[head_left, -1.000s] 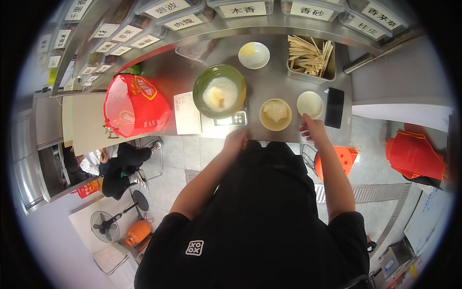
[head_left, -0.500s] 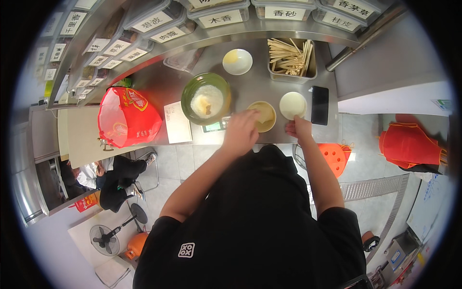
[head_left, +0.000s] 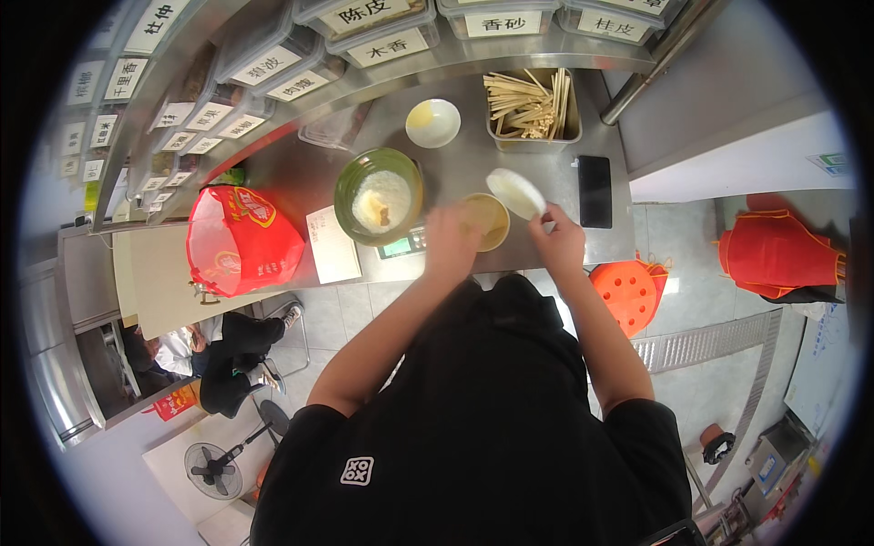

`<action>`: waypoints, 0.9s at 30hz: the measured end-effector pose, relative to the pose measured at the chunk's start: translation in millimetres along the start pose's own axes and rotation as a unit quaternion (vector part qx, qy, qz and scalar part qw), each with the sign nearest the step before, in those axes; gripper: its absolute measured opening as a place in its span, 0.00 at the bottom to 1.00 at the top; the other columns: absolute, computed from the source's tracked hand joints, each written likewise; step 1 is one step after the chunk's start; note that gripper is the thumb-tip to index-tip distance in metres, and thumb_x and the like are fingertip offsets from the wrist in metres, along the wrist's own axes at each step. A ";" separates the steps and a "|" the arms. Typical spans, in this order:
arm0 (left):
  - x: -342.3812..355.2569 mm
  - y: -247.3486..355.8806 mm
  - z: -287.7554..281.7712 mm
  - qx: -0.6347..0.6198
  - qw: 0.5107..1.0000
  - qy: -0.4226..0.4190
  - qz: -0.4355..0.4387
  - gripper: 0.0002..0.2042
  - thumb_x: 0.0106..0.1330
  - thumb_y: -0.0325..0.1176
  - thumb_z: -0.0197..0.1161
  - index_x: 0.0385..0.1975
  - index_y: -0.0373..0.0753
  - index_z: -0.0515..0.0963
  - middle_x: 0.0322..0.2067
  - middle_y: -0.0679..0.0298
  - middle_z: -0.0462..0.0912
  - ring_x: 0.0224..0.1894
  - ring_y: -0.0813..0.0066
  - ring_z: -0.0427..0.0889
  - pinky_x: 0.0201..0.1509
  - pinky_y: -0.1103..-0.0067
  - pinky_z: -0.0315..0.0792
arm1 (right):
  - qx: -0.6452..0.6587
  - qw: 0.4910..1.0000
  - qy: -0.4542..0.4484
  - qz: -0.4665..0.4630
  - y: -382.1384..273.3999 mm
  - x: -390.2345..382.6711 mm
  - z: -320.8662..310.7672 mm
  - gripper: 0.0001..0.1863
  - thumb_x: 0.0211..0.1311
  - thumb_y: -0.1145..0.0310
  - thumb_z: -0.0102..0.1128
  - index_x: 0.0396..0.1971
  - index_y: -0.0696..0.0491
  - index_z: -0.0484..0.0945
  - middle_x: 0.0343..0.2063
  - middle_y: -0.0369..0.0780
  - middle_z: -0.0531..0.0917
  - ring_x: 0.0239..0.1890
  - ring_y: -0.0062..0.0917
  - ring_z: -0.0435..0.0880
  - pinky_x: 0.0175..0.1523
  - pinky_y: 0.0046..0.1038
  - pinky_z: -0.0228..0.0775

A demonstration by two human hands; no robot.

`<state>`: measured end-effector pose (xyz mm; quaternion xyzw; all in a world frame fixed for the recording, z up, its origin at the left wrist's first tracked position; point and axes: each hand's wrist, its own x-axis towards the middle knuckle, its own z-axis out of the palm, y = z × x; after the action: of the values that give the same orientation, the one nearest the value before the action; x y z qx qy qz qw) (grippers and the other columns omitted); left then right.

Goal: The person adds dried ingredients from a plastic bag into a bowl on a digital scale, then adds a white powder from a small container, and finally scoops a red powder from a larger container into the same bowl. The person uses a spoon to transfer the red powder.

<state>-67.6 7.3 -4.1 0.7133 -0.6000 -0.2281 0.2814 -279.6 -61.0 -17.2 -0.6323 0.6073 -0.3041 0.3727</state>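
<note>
Near the counter's front edge, the right hand grips an apparent lid, tub uncovered, powder already bowled, left hand's hold unclear.

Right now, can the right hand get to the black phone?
Probably yes, though it's busy: the right hand is holding a tilted, pale round dish by its edge. The black phone lies close by on its right, and nothing seems to block the way.
</note>
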 end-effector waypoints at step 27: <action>-14.7 -56.6 41.6 -0.255 0.951 -0.044 -0.169 0.30 0.78 0.46 0.56 0.71 0.33 0.58 0.63 0.52 0.73 0.64 0.67 0.71 0.67 0.72 0.67 | -0.002 0.985 -0.170 -0.011 -21.6 11.5 60.2 0.31 0.73 0.54 0.52 0.69 0.57 0.65 0.66 0.54 0.72 0.66 0.51 0.71 0.70 0.44 0.64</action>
<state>-56.6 23.3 -73.1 0.6980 -0.4040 -0.4490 0.3847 -216.6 -66.6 -32.2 -0.6817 0.5290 -0.1951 0.4662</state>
